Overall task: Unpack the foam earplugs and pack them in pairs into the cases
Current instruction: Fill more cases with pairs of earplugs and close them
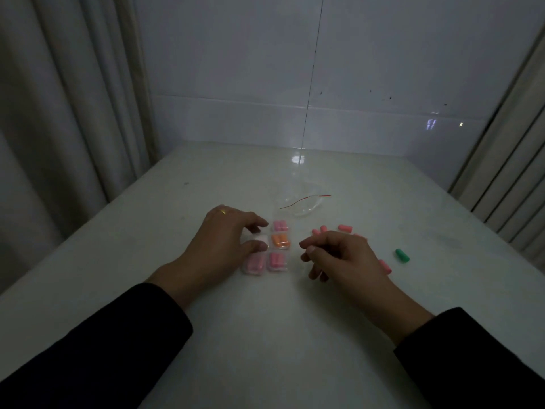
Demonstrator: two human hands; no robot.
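Several small clear cases lie in a block at the table's middle: a pink-filled case (pixel 280 225), an orange-filled case (pixel 280 241), and two pink-filled cases (pixel 276 261) (pixel 254 264) in front. My left hand (pixel 224 240) rests over a white case (pixel 262 240), thumb and forefinger at its edges. My right hand (pixel 339 255) hovers to the right, fingers curled, thumb and forefinger pinched with nothing visible between them. Loose pink earplugs (pixel 345 228) lie beyond it, one pink earplug (pixel 385 266) pokes out beside it, and a green earplug (pixel 402 255) lies farther right.
An empty clear zip bag (pixel 300 202) with a red strip lies behind the cases. The white table (pixel 265 335) meets a tiled wall at the back, with curtains at both sides. Dim light hides fine detail.
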